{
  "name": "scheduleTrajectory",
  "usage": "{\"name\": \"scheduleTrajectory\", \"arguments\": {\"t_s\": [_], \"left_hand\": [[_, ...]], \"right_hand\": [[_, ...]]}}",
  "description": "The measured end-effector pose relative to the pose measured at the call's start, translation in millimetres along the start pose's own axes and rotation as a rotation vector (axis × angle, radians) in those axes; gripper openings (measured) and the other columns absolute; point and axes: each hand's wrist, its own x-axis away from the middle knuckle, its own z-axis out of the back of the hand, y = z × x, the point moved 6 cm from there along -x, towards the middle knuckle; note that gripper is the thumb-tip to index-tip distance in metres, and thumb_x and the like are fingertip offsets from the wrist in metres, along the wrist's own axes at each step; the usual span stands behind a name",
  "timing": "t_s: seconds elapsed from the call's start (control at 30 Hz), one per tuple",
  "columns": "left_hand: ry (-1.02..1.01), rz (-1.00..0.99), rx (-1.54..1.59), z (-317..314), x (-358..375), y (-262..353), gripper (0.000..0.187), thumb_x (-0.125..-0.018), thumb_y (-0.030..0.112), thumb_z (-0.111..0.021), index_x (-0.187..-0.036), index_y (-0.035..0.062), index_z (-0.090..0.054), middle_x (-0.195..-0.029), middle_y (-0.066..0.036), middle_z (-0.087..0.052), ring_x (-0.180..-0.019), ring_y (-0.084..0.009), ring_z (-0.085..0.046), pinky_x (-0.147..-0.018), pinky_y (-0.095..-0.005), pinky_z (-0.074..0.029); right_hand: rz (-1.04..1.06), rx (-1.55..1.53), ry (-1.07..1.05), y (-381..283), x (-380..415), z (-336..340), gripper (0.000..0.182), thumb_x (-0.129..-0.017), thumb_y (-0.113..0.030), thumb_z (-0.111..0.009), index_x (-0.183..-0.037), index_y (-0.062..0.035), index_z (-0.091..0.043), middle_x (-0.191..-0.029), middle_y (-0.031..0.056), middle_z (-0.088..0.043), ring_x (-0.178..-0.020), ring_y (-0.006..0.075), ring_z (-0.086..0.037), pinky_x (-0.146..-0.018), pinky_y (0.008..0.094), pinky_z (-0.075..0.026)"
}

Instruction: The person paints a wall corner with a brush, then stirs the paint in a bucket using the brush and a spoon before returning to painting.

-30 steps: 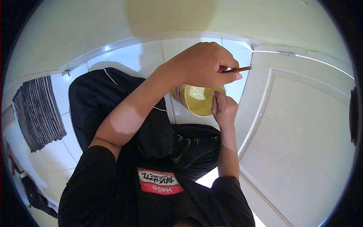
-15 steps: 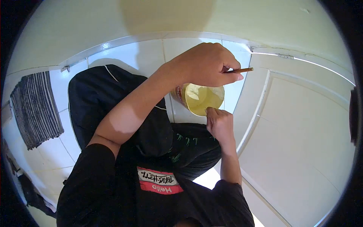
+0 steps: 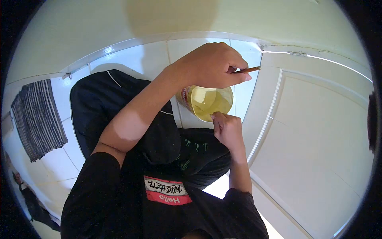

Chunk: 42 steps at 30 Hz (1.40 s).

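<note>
My left hand (image 3: 218, 65) is closed around a thin brown stick (image 3: 253, 69), whose free end points to the right; the rest is hidden in the fingers. Below that hand is a pale yellow bucket (image 3: 213, 101) with reddish print on its outer wall. It leans with its open mouth toward me, and a little yellowish stuff that I cannot make out lies inside. My right hand (image 3: 228, 129) pinches the near rim of the bucket, thumb and fingers closed on it.
Crossed legs in black trousers (image 3: 119, 107) sit on white floor tiles (image 3: 153, 55). At the right stands a white panelled door (image 3: 314, 131). A grey striped mat (image 3: 38, 119) lies at the left, and a pale wall (image 3: 99, 28) rises ahead.
The whole scene has shifted slightly left in view. Both hands keep their hold on the stick and the bucket rim, and the right hand sits slightly farther left along the rim.
</note>
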Motion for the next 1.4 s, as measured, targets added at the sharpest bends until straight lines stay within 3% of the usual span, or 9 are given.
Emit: {"name": "scheduleTrajectory", "arguments": {"t_s": [0.2,0.3,0.4,0.53,0.77,0.87,1.07,1.17,1.4], "left_hand": [[0.023,-0.007,0.030,2,-1,1,0.033,-0.093,0.027,-0.068,-0.074,0.0014,-0.060,-0.062,-0.009,-0.050,-0.054,-0.0233,-0.048,-0.054,-0.0375,-0.038],[0.013,0.001,0.038,3,-2,1,0.032,-0.093,0.025,-0.068,-0.074,0.0009,-0.060,-0.062,-0.009,-0.050,-0.054,-0.0221,-0.048,-0.054,-0.0365,-0.038],[0.015,-0.002,0.044,2,0,1,0.031,-0.093,0.024,-0.069,-0.075,0.0002,-0.061,-0.063,-0.009,-0.050,-0.055,-0.0210,-0.049,-0.054,-0.0357,-0.039],[0.005,-0.006,0.015,3,-2,0,0.028,-0.092,0.023,-0.071,-0.078,-0.0007,-0.064,-0.064,-0.009,-0.052,-0.055,-0.0206,-0.049,-0.054,-0.0350,-0.039],[0.025,0.020,0.045,-1,-3,-4,0.031,-0.089,0.029,-0.070,-0.072,0.0037,-0.066,-0.059,-0.008,-0.054,-0.052,-0.0241,-0.047,-0.053,-0.0382,-0.038],[-0.024,0.024,0.013,0,-2,-1,0.026,-0.092,0.021,-0.071,-0.081,-0.0014,-0.067,-0.064,-0.007,-0.055,-0.056,-0.0160,-0.048,-0.053,-0.0317,-0.038],[-0.006,-0.009,0.010,-1,-2,-1,0.026,-0.092,0.020,-0.071,-0.080,-0.0017,-0.067,-0.063,-0.007,-0.055,-0.055,-0.0170,-0.047,-0.053,-0.0327,-0.037],[0.035,0.012,0.030,0,-3,-3,0.032,-0.089,0.030,-0.071,-0.072,0.0032,-0.067,-0.060,-0.008,-0.056,-0.052,-0.0246,-0.049,-0.054,-0.0382,-0.040],[0.010,0.008,0.004,-1,-1,-6,0.031,-0.090,0.028,-0.070,-0.074,0.0018,-0.066,-0.062,-0.009,-0.055,-0.053,-0.0242,-0.049,-0.054,-0.0377,-0.039]], "right_hand": [[-0.150,-0.178,0.077,16,-6,-6,0.004,-0.083,-0.004,-0.067,-0.086,-0.0039,-0.069,-0.070,0.0182,-0.066,-0.064,0.0351,-0.068,-0.057,0.0415,-0.053],[-0.281,-0.352,0.111,33,-1,-11,0.002,-0.085,-0.003,-0.067,-0.086,-0.0029,-0.069,-0.067,0.0178,-0.064,-0.056,0.0321,-0.064,-0.053,0.0391,-0.049],[-0.332,-0.388,0.147,44,2,0,0.005,-0.089,-0.005,-0.068,-0.086,-0.0011,-0.070,-0.060,0.0121,-0.060,-0.046,0.0206,-0.052,-0.048,0.0336,-0.041],[-0.526,-0.547,0.196,55,13,13,0.014,-0.096,-0.006,-0.065,-0.085,0.0024,-0.067,-0.062,-0.0058,-0.048,-0.058,0.0032,-0.039,-0.051,0.0242,-0.030],[-0.591,-0.625,0.375,79,37,25,0.015,-0.097,-0.008,-0.066,-0.085,0.0008,-0.068,-0.063,-0.0095,-0.045,-0.057,0.0014,-0.035,-0.050,0.0227,-0.025],[-0.582,-0.563,0.420,78,41,24,0.015,-0.097,-0.009,-0.067,-0.086,0.0004,-0.068,-0.062,-0.0092,-0.045,-0.056,0.0013,-0.035,-0.050,0.0224,-0.025],[-0.415,-0.268,0.494,64,29,20,0.013,-0.096,-0.010,-0.068,-0.089,0.0008,-0.070,-0.056,-0.0019,-0.048,-0.050,0.0041,-0.039,-0.047,0.0240,-0.030],[-0.317,-0.182,0.519,50,20,23,0.011,-0.094,-0.009,-0.069,-0.089,0.0008,-0.071,-0.054,0.0055,-0.054,-0.046,0.0087,-0.046,-0.046,0.0267,-0.036],[-0.101,0.093,0.539,33,-1,6,0.005,-0.086,-0.008,-0.071,-0.091,-0.0055,-0.072,-0.068,0.0125,-0.066,-0.054,0.0286,-0.063,-0.052,0.0381,-0.050]]}}
